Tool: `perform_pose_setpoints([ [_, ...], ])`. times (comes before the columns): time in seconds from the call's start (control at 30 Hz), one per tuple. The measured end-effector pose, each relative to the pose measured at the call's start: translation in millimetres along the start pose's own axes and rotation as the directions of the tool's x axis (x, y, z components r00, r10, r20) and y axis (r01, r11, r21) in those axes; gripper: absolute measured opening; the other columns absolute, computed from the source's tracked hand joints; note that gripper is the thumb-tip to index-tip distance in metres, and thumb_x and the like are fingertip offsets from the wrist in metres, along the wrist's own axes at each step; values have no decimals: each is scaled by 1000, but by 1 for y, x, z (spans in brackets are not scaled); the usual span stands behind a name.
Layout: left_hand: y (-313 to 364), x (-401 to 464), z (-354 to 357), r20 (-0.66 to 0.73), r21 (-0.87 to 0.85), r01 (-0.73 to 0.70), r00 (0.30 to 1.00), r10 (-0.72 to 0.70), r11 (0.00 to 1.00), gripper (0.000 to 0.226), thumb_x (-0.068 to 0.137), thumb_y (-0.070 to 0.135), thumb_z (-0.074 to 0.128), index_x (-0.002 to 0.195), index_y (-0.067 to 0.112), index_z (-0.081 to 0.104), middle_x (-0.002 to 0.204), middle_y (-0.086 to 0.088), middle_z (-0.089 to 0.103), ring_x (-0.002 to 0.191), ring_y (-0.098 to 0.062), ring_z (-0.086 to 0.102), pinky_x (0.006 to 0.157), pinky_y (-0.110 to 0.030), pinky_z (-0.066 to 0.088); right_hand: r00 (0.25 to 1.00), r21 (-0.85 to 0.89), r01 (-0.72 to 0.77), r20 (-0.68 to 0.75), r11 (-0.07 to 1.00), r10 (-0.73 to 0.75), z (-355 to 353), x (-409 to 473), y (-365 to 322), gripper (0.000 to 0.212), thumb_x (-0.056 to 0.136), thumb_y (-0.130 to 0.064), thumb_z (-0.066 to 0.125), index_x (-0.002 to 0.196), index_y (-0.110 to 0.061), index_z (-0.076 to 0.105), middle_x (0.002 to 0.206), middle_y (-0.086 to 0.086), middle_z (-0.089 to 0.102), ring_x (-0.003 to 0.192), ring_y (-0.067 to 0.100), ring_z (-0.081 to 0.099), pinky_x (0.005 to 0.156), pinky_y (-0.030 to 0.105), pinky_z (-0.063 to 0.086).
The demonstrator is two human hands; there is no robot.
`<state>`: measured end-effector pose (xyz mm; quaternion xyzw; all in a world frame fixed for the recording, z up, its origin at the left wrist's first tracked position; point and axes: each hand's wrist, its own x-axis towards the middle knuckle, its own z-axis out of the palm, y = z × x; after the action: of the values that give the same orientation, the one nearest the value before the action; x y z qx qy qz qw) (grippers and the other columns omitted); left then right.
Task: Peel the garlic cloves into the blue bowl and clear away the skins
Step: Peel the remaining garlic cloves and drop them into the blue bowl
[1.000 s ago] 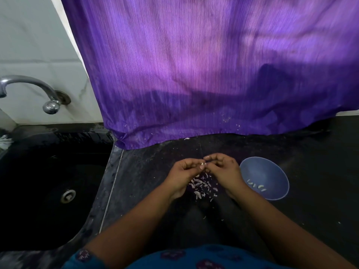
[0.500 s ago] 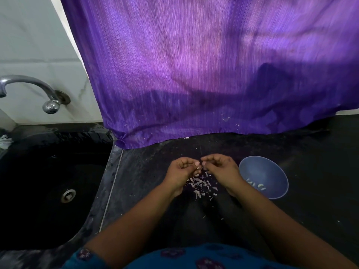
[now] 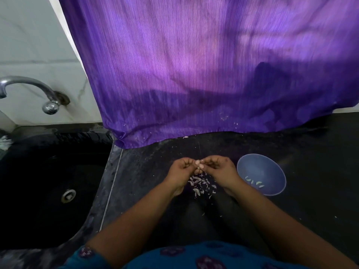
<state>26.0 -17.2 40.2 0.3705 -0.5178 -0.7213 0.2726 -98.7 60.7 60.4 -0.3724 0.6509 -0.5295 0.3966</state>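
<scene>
Fingertips (image 3: 200, 166) of both hands are pinching one garlic clove (image 3: 197, 162) just left of the blue bowl (image 3: 252, 164).

Both sets of fingers are curling in and meeting on the clove, the left hand (image 3: 181, 170) seemingly steadying it while the right hand (image 3: 220, 169) is working at the skin, though which finger is doing the stripping is too small to tell. They are holding the clove above the pile of skins (image 3: 202, 186), which is lying on the dark counter (image 3: 151, 171) left of the bowl, probably so fresh scraps drop onto the same heap for one sweep later. Peeled cloves (image 3: 255, 183) are sitting inside the bowl, within easy reach of the right hand. A sink (image 3: 38, 181) is lying well to the left of the bowl, and a purple cloth (image 3: 194, 74) is hanging behind it.
</scene>
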Motion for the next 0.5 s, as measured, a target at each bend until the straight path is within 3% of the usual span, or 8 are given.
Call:
perform_pose_setpoints([
  [0.27, -3, -3, 2, -17, 90, -42, 999, 43, 995, 11, 95, 11, 58, 87, 5, 63, 74, -5, 68, 70, -9, 64, 76, -24, 54, 998, -82, -6, -66, 997, 0, 1, -5, 3, 8, 80, -10, 77, 85, -10, 71, 79, 6, 75, 77, 17, 73, 74, 26, 57],
  [0.37, -5, -4, 2, -44, 124, -65, 996, 71, 990, 10, 95, 14, 57, 87, 9, 60, 78, -6, 69, 75, -14, 66, 82, -32, 56, 987, -132, -45, -157, 990, 24, 2, -6, 2, 5, 80, -13, 76, 82, -14, 72, 75, -2, 74, 70, 5, 70, 63, 17, 52],
  [0.5, -4, -7, 5, -39, 97, -108, 993, 112, 990, 4, 88, 5, 66, 87, 5, 62, 79, -7, 70, 73, -11, 67, 72, -22, 53, 984, -34, -68, -169, 997, 61, -1, -9, -4, 4, 78, -12, 77, 78, -11, 73, 67, -1, 71, 57, 3, 61, 55, 15, 46],
])
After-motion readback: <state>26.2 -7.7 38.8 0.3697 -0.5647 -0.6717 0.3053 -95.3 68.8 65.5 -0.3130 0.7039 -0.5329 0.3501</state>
